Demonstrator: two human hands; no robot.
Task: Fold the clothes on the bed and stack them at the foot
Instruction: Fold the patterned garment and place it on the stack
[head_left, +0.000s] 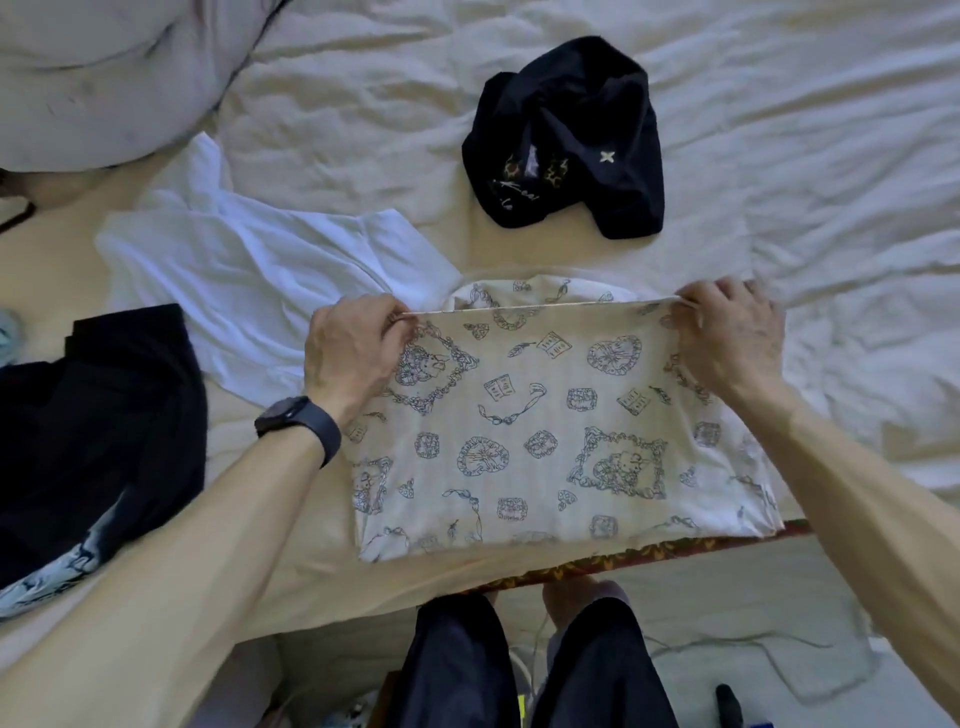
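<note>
- The printed garment (524, 431), cream with blue line drawings, is located at the lower centre of the frame, at the near edge of the bed (810, 156).
- Its lower part is laid flat on the bed. Its upper edge is drawn taut in a straight line between the two hands.
- A further portion of the same fabric is seen just above the taut edge.
- The left end of the taut edge is pinched by the left hand (353, 353). The grip is narrow, with fingers curled and closed on the fabric.
- The right end of the edge is pinched by the right hand (732, 338). The grip is likewise narrow and closed on the fabric.
- A dark wristwatch (296, 421) is worn on the left wrist.
- A white garment (249, 280) is spread loosely to the upper left of the printed garment, and its corner is overlapped by the left hand.
- A black garment (98, 426) with a pale print at its lower edge is laid at the left edge of the frame.
- A dark crumpled garment (566, 140) with small embroidered marks is placed at the upper centre, well apart from the hands.
- A grey pillow (104, 78) is positioned at the upper left.
- A patterned trim (649, 551) is visible along the bed's near edge. The person's legs (519, 660) in dark clothing are seen below it at the bottom centre.
</note>
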